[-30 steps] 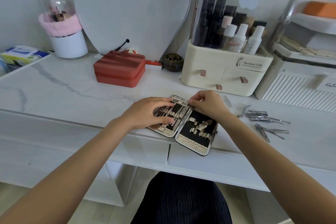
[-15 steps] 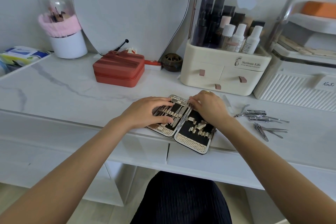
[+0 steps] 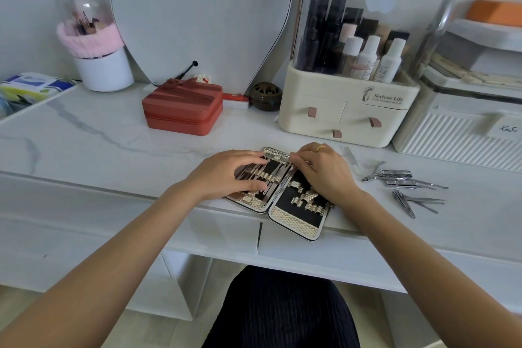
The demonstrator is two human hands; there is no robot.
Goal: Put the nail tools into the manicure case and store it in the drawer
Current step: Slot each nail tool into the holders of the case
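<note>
The manicure case [image 3: 296, 216] lies open at the desk's front edge, black inside with gold loops. My left hand [image 3: 226, 175] lies flat on its left half, fingers spread over several slotted metal tools. My right hand [image 3: 324, 171] covers the top of the right half, and its curled fingertips pinch a silver nail tool [image 3: 275, 156] at the case's upper edge. Several loose nail tools [image 3: 401, 179] lie on the desk to the right, along with clippers [image 3: 404, 203] and a clear file [image 3: 350, 160].
A red zip box [image 3: 182, 109] stands behind the case, with a cream cosmetics organiser [image 3: 347, 110] and a white ribbed box [image 3: 457, 133] at the back right. The closed drawer fronts [image 3: 339, 251] run under the desk edge, above my lap.
My right hand has sunk a little lower onto the case's right half while its fingertips stay at the top edge. My left hand has stayed in place.
</note>
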